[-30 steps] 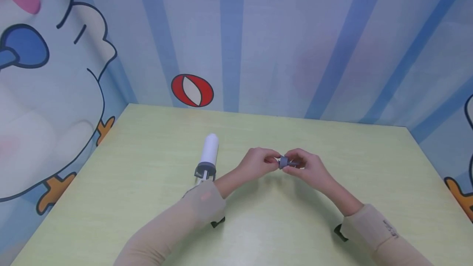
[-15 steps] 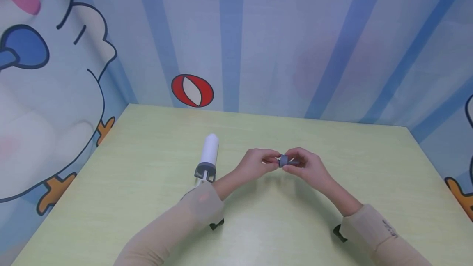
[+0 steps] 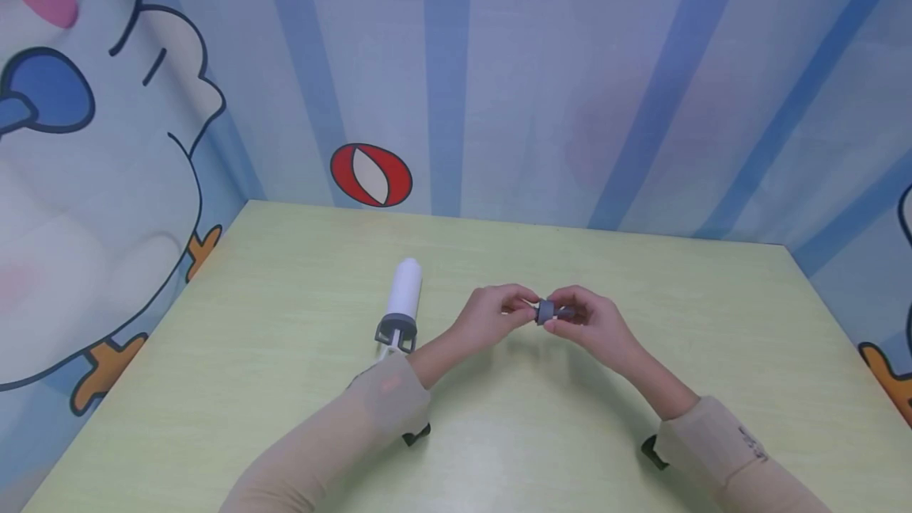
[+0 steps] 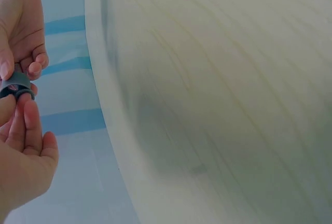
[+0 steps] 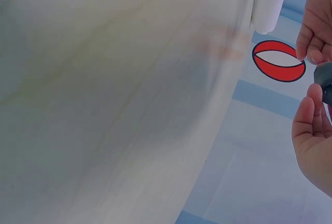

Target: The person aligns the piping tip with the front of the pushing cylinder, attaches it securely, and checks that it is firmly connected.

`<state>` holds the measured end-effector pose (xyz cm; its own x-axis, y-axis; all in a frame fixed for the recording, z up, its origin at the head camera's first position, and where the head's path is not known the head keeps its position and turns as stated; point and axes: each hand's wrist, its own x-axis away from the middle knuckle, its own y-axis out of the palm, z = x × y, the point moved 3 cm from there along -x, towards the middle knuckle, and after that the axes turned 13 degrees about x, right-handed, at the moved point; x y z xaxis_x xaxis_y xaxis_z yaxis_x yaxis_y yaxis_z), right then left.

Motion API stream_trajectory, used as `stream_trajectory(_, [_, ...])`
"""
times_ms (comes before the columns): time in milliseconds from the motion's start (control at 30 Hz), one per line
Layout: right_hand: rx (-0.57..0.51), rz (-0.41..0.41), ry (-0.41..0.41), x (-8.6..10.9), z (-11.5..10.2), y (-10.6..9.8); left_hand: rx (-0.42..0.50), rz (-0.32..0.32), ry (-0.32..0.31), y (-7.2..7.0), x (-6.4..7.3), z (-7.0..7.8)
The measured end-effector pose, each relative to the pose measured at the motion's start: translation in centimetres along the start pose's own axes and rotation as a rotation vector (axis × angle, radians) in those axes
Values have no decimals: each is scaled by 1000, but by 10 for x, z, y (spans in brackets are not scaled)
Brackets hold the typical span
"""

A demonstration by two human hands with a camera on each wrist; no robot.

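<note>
A small grey cap (image 3: 545,312) with a narrow stem is held between both hands just above the table. My right hand (image 3: 600,324) pinches it with thumb and fingers, the stem running back towards the palm. My left hand (image 3: 492,315) pinches its other end with the fingertips. In the left wrist view the cap (image 4: 18,83) shows a round open end, with left fingers (image 4: 28,120) at its rim. Left of the hands lies a white tube (image 3: 406,289) with a grey collar (image 3: 397,326) and a white rod, like a large plastic syringe; the left sleeve hides its near end.
The pale green table (image 3: 534,434) runs back to a striped blue backdrop (image 3: 527,85). A cartoon-printed wall (image 3: 93,204) stands on the left. Dark camera mounts (image 3: 416,434) hang under both sleeves.
Both hands stay in nearly the same place. The cap turns and tilts slightly between the fingers, and the left fingertips shift a little. The white tube has not moved.
</note>
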<state>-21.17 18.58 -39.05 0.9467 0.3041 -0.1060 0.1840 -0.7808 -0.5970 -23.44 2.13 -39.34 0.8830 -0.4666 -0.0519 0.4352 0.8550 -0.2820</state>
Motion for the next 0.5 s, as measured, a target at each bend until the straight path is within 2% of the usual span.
stream_trajectory(267, [-20, 5, -4, 1, -2, -1, 49, -1, -4, 1, 0, -1])
stream_trajectory(500, [-16, 4, -26, 2, -5, 1, 49, 16, -10, 1, -1, -2])
